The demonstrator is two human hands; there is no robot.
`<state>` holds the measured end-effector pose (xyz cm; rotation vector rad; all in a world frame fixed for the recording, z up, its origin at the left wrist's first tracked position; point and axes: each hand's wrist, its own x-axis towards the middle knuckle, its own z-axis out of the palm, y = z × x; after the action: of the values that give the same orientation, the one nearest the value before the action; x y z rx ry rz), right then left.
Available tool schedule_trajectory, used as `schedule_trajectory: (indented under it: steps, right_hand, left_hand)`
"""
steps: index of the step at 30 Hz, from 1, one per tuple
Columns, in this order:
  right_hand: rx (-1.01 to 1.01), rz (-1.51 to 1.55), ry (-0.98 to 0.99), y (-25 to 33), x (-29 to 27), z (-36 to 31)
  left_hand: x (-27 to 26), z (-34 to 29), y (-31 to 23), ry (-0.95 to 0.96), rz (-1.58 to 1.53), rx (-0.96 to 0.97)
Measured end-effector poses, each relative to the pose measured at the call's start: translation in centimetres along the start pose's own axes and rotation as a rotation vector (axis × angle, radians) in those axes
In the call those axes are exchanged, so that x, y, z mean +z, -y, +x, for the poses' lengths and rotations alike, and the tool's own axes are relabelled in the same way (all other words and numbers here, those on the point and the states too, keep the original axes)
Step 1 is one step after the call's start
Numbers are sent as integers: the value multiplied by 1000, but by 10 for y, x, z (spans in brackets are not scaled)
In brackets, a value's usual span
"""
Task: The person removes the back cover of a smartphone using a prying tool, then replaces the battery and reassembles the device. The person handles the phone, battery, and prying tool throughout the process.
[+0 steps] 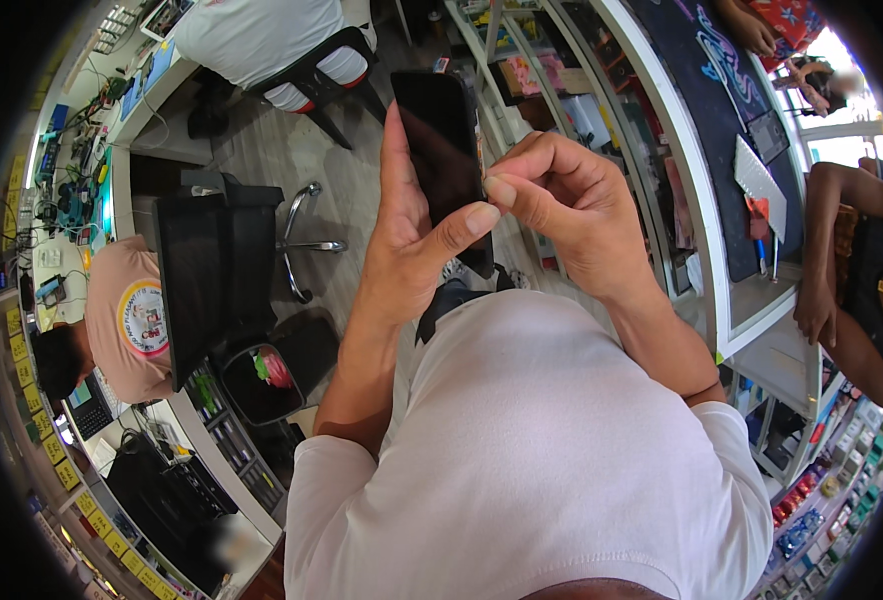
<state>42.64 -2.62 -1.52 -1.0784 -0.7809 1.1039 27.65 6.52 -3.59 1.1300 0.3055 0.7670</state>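
Observation:
A black smartphone (442,140) with a dark screen is held upright and slightly tilted in front of my chest. My left hand (412,235) grips it from the left, fingers along the far side and thumb across the lower front. Along the phone's right edge a thin strip of lighter, coppery parts shows. My right hand (567,205) is closed in a pinch at that edge, thumb and forefinger together near my left thumb's tip. Whatever lies between those fingertips is too small or hidden to make out.
Behind the phone is a glass display counter (707,190) with a dark mat (692,80). At left, a person sits by a black chair (222,270) at a cluttered workbench (122,230). Another person sits on a chair (312,70) ahead. People stand at right. A bin (262,385) is on the floor.

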Motion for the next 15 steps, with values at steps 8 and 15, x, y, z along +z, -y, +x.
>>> schedule_trajectory:
  steps: [8,15]
  right_hand:
    - [-11,0,8,3,-1,3]
    - [-12,-12,4,5,-2,5]
  left_hand:
    - [-2,3,-1,19,15,-10]
    - [1,6,-2,15,2,9]
